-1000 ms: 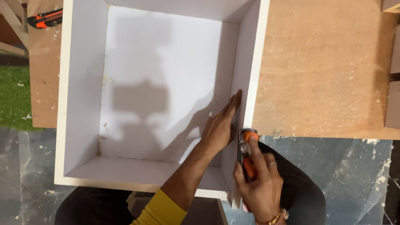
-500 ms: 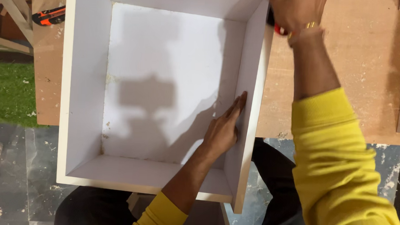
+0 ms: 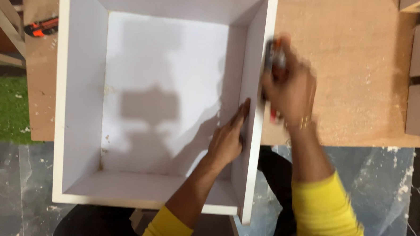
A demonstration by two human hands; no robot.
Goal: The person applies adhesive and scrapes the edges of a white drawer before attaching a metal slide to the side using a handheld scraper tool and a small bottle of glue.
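a white open box (image 3: 78, 103) sits on the wooden surface (image 3: 353, 77), its near end overhanging the edge. the left hand (image 3: 228, 137) lies flat against the inside of the box's right wall (image 3: 254, 134), fingers stretched toward the far side, grasping nothing. the right hand (image 3: 289, 88) — blurred — is clenched around an orange-and-black tool (image 3: 274, 57) just outside that wall, forearm in a yellow sleeve (image 3: 324, 212). another orange tool (image 3: 41, 26) lies far left.

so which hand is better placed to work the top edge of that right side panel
Right. The right hand already grips the orange-and-black tool at that edge of the white box; the left hand lies flat against the panel's inner face.
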